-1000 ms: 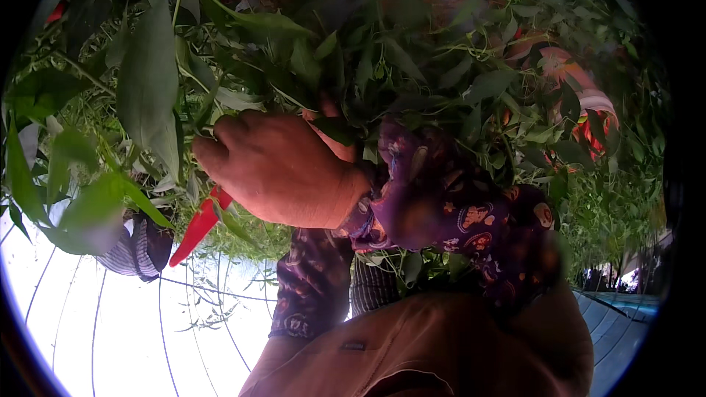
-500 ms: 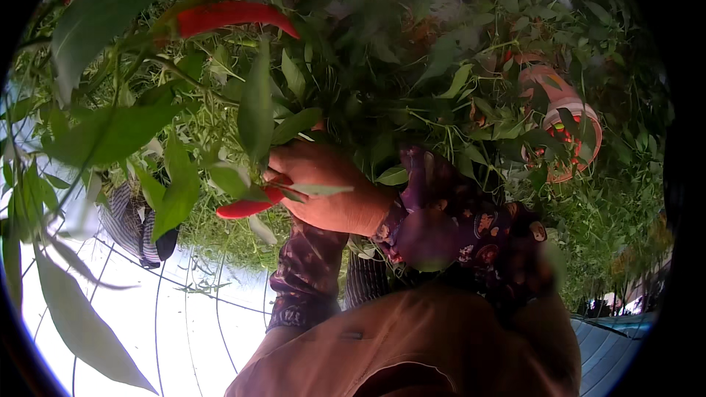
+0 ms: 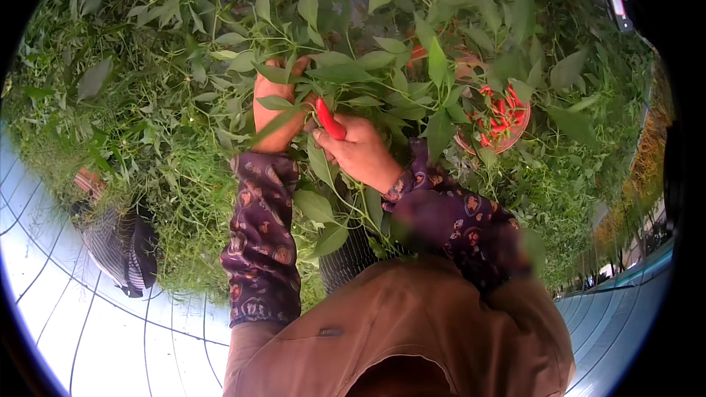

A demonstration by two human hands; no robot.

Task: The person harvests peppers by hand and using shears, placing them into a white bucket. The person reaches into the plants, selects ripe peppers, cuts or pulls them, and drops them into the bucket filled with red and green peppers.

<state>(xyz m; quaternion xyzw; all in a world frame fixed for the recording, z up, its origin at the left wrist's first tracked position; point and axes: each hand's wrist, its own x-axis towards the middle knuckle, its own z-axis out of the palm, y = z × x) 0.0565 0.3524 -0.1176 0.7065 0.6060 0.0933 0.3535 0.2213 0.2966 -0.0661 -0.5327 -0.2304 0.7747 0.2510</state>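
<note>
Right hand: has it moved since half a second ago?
Yes: rightward, toward the pinkish bucket. The gap in view between the right hand and bucket has narrowed; the camera shifted too.

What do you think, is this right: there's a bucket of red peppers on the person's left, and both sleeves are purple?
The side is wrong: in the head view, the bucket of red peppers is on the person's right. Both sleeves are purple, as you said.
</note>
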